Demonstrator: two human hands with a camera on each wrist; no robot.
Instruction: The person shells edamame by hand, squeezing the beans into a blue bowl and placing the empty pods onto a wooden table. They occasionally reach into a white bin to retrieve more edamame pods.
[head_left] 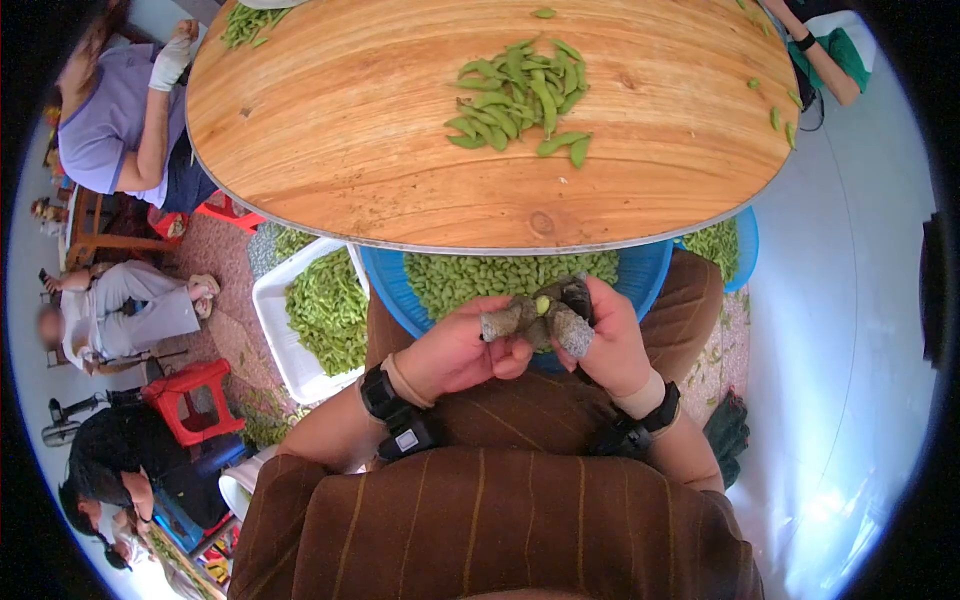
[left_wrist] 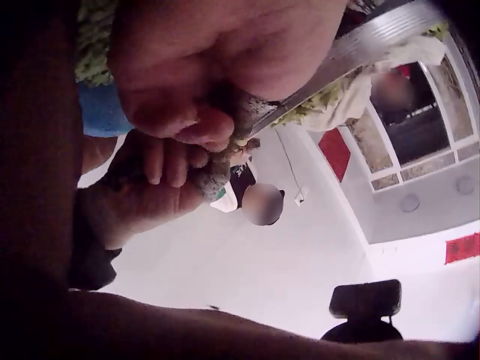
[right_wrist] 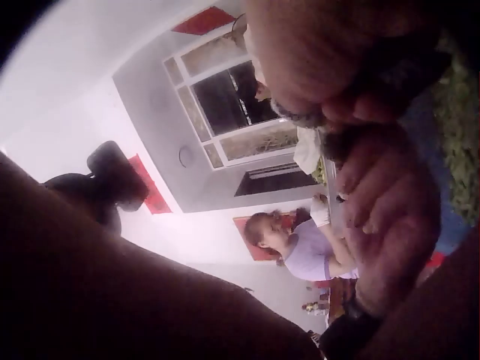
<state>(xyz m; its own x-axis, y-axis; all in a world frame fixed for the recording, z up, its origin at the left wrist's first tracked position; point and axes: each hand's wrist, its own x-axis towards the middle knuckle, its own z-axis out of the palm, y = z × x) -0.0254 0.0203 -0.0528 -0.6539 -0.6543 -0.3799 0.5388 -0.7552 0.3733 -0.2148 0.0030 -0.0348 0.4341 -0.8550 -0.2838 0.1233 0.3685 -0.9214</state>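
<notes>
In the head view my left hand (head_left: 462,348) and right hand (head_left: 615,345) meet over a blue basin (head_left: 388,288) of shelled green beans (head_left: 470,280). Worn grey covers wrap some fingertips on both hands. Between those fingertips both hands pinch an edamame pod (head_left: 543,305); only a small light green bit of it shows, the rest being hidden by the fingers. The left wrist view shows the curled fingers of my left hand (left_wrist: 217,60) close to the right hand's. Dark shadow covers much of the right hand (right_wrist: 337,60) in the right wrist view.
A round wooden table (head_left: 350,150) reaches over the basin, with a pile of edamame pods (head_left: 520,95) on it. To the left stands a white basket (head_left: 275,310) of pods; another blue basin (head_left: 748,245) is at the right. Other people sit at the left, near a red stool (head_left: 195,400).
</notes>
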